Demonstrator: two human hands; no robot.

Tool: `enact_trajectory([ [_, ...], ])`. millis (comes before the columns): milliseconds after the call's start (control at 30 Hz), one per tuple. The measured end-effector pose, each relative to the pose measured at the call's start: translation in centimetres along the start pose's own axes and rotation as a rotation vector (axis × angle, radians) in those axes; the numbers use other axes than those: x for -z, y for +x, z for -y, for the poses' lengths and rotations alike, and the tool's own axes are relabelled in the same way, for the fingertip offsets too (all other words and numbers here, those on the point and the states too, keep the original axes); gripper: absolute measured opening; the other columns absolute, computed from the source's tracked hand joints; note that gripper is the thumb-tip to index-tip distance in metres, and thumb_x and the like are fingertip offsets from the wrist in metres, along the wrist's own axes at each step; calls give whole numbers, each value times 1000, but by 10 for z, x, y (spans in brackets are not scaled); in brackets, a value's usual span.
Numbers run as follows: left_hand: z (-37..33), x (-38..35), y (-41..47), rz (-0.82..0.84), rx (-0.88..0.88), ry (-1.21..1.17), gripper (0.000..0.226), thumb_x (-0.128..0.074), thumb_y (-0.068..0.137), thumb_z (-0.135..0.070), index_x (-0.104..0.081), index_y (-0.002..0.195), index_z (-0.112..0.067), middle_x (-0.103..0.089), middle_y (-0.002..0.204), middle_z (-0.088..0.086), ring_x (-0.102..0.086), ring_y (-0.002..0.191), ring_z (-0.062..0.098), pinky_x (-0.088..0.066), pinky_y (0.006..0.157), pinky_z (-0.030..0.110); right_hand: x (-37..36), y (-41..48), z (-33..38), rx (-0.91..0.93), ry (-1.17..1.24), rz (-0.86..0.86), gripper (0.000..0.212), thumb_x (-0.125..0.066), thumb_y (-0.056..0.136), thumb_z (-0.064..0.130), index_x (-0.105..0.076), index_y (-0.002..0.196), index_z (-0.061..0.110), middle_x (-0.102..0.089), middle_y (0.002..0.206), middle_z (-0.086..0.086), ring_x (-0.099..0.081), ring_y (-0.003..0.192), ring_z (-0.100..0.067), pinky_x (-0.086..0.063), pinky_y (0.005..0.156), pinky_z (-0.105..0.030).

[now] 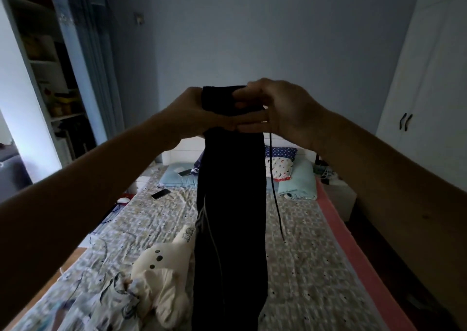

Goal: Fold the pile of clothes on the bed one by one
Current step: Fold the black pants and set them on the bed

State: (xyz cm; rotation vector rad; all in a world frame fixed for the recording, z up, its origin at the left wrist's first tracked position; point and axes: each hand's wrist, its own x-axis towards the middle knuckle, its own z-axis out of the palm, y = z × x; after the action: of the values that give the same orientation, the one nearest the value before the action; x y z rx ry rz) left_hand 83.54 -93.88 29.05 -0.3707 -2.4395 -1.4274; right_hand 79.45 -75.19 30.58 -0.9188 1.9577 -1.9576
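Note:
A pair of dark trousers (231, 217) hangs straight down in front of me, folded lengthwise, its waistband held up at chest height. My left hand (188, 113) grips the waistband from the left and my right hand (275, 108) pinches it from the right, the two hands nearly touching. A thin drawstring (274, 186) dangles from the waistband on the right. On the bed (316, 267) below, to the left of the trousers, lies a heap of cream and patterned clothes (154, 280).
Two phones (161, 193) (185, 172) lie near the light blue pillows (300, 179) at the head of the bed. A white wardrobe (424, 90) stands on the right. Open shelves (50, 78) are at the left. A red mattress edge (353, 242) runs along the right side.

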Motion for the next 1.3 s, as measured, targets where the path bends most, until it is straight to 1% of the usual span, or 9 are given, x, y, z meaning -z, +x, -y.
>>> enact_trajectory([
  [100,-2,11,8,25,-76,77,27,-77,70,1,-71,90,-17,-71,78,-2,-68,70,7,-55,64,21,6,11,-13,426,-426,-322,31,-72,80,28,-68,105,11,-67,105,-10,-68,93,-22,-57,86,-31],
  [167,-5,23,7,69,-114,63,23,-77,64,-6,-71,85,-12,-68,77,2,-66,69,8,-54,66,19,24,17,-27,549,-515,-451,66,-77,73,38,-50,130,19,-49,128,-8,-54,114,-18,-46,93,-19],
  [267,0,42,4,116,-153,-117,27,-74,56,-12,-74,84,-10,-70,80,6,-69,70,12,-57,67,20,60,22,-51,268,-173,-13,107,-82,71,39,-15,154,23,-27,156,-9,-35,141,-22,-36,111,-33],
  [333,6,49,0,109,-163,-237,34,-74,58,-8,-71,93,-8,-72,84,4,-70,72,12,-59,68,21,65,20,-66,124,-15,274,74,-77,79,29,-44,142,12,-60,131,-7,-61,116,-20,-50,96,-29],
  [400,18,44,-4,2,-146,-325,49,-73,62,1,-63,110,-6,-70,90,6,-70,73,13,-59,66,21,55,20,-76,115,61,290,23,-61,90,10,-65,113,8,-71,93,-1,-69,84,-13,-55,76,-22],
  [533,73,18,-22,-74,82,-483,41,-79,73,-11,-63,111,-10,-73,89,2,-72,77,12,-57,66,20,44,28,-92,100,222,150,24,-38,100,-4,-58,107,6,-70,67,5,-66,58,-7,-50,53,-17],
  [900,157,11,94,-320,392,13,22,-67,89,-7,-66,108,5,-68,91,9,-65,77,19,-54,69,28,62,136,-125,-139,-278,-187,45,-67,90,15,-56,132,4,-63,128,-15,-64,103,-25,-50,96,-33],
  [1133,49,59,184,-588,182,80,27,-56,89,-9,-66,112,0,-70,108,18,-68,99,33,-57,90,41,81,201,-19,207,-290,-358,48,-66,92,23,-52,137,13,-64,125,-8,-65,104,-22,-52,96,-34],
  [1300,-16,82,172,-501,3,11,23,-51,99,-9,-60,120,-4,-64,85,0,-64,70,12,-53,62,21,81,166,48,425,-255,-256,46,-71,86,32,-60,128,16,-70,106,7,-68,95,-8,-54,90,-25],
])
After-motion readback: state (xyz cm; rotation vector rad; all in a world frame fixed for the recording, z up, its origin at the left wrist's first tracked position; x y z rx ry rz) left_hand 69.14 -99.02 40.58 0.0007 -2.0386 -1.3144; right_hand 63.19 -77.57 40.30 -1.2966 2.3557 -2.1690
